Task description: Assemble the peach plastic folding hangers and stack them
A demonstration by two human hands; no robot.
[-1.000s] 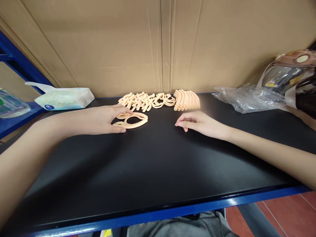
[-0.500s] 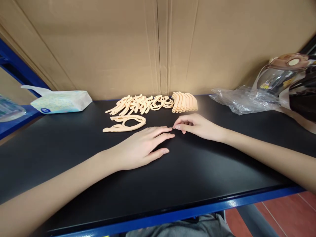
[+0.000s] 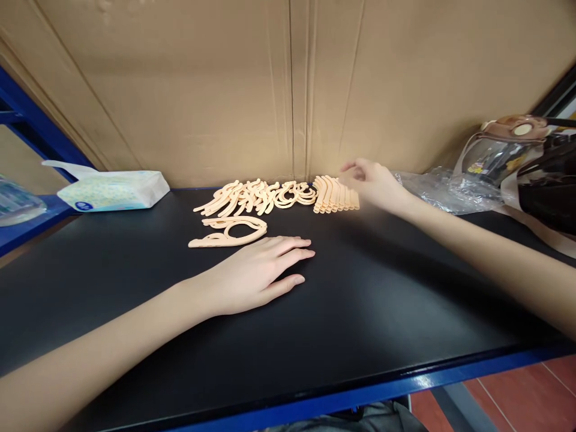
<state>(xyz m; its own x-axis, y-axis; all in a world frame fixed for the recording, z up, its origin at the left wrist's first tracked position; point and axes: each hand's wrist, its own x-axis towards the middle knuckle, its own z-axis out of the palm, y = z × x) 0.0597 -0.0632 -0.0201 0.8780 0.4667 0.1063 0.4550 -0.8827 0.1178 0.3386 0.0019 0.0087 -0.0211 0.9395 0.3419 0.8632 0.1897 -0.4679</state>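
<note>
My left hand lies flat on the black tabletop, fingers spread, with nothing in it. Just beyond its knuckles is a beige folding clothes hanger, folded together. My right hand is raised at the right end of a neat row of beige curved hanger arms. Its fingers are loosely bent and apart, somewhat blurred, with no object visible in them. Left of that row are beige hook pieces with round loops, then a spread of beige hanger arms.
A tissue pack sits at the back left. At the back right are a crumpled clear plastic bag, a clear bottle with a brown lid and a dark bag. Brown cardboard stands behind the tabletop.
My right hand has left the spot by my left fingertips and moved away from me and up, to the row of curved arms. My left hand stays flat; the view has shifted slightly.
</note>
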